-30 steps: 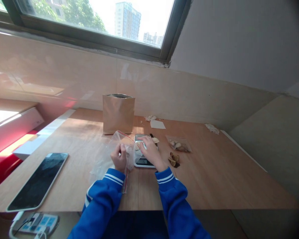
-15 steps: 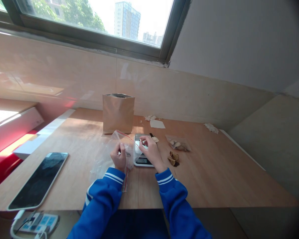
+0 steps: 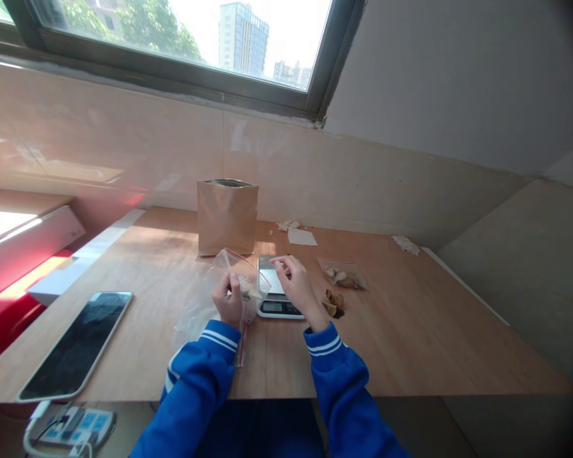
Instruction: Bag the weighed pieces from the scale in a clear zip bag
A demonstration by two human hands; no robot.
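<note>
My left hand (image 3: 228, 300) pinches the top of a clear zip bag (image 3: 204, 312) with a red seal strip. Pale pieces (image 3: 248, 287) show inside the bag near that hand. My right hand (image 3: 296, 285) hovers over the back of a digital kitchen scale (image 3: 277, 308), its fingers drawn together, with nothing visible in them. The bag's upper corner lies close to the fingertips and overlaps the scale's left edge. The scale's display is lit, but its digits are too small to read.
A kraft paper bag (image 3: 226, 217) stands behind the scale. To the right lie a small zip bag of pale pieces (image 3: 341, 275) and dried brown pieces (image 3: 332, 305). A phone (image 3: 75, 345) lies at left. Paper scraps (image 3: 302, 236) lie at the wall.
My right hand has moved back and rightward over the scale, uncovering more of its top. The pale piece and dark item behind the scale are no longer visible. My left hand stays on the bag.
</note>
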